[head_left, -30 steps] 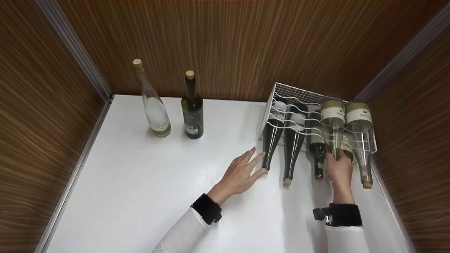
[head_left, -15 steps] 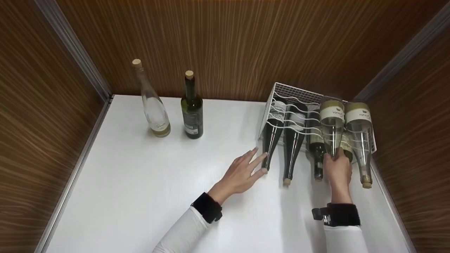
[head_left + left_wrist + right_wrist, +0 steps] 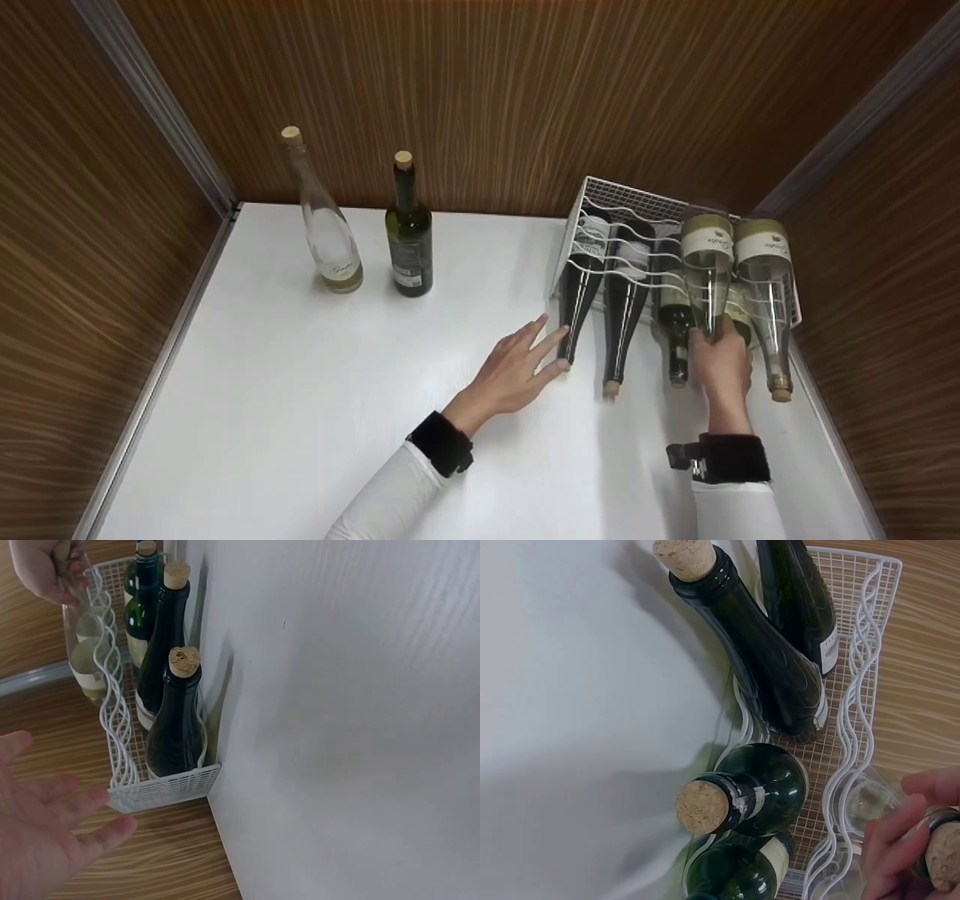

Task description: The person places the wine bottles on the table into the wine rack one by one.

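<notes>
In the head view, my right hand grips the neck of a clear wine bottle lying on the upper wavy wires of a white wire wine rack. Its cork shows past my fingers in the right wrist view. Another clear bottle lies alongside, to the right. Below, dark bottles lie in the rack, corked necks toward me. My left hand holds nothing, fingers spread, left of the rack. The left wrist view shows this hand apart from the rack and bottles.
A clear corked bottle and a dark green bottle stand upright at the back left of the white table. Wood-grain panels close off the back and both sides. The rack sits close to the right-hand panel.
My right hand has shifted very slightly left on the bottle's neck, and the held bottle has turned a little, its label now facing differently. The left hand has hardly moved.
</notes>
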### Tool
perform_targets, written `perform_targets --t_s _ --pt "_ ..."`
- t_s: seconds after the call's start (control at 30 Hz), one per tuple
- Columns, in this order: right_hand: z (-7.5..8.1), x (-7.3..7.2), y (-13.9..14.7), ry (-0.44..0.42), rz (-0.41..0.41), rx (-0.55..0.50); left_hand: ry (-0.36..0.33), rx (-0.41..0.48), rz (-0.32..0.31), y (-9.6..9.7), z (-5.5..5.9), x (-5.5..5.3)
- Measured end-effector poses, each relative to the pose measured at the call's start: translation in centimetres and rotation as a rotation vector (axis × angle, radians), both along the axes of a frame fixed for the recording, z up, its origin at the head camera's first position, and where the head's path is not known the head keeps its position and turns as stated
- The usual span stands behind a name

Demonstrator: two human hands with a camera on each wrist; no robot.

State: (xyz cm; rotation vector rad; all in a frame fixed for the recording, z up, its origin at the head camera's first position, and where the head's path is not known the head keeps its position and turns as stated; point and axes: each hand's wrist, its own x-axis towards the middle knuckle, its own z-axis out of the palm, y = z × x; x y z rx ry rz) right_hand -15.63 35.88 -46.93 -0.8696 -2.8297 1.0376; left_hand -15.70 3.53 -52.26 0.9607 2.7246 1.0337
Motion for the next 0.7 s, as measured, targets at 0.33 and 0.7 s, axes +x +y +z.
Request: perform_targets --t_s 0.33,0.7 --pt "0.3 0.4 0.1 -0.034 0.013 -0.014 -0.007 -0.011 0.025 -0.5 -0.1 -0.1" --pt "0.9 0.6 -0.1 0.072 0.049 -0.014 -0.018 0.002 0.067 -2.2 -0.4 -0.3"
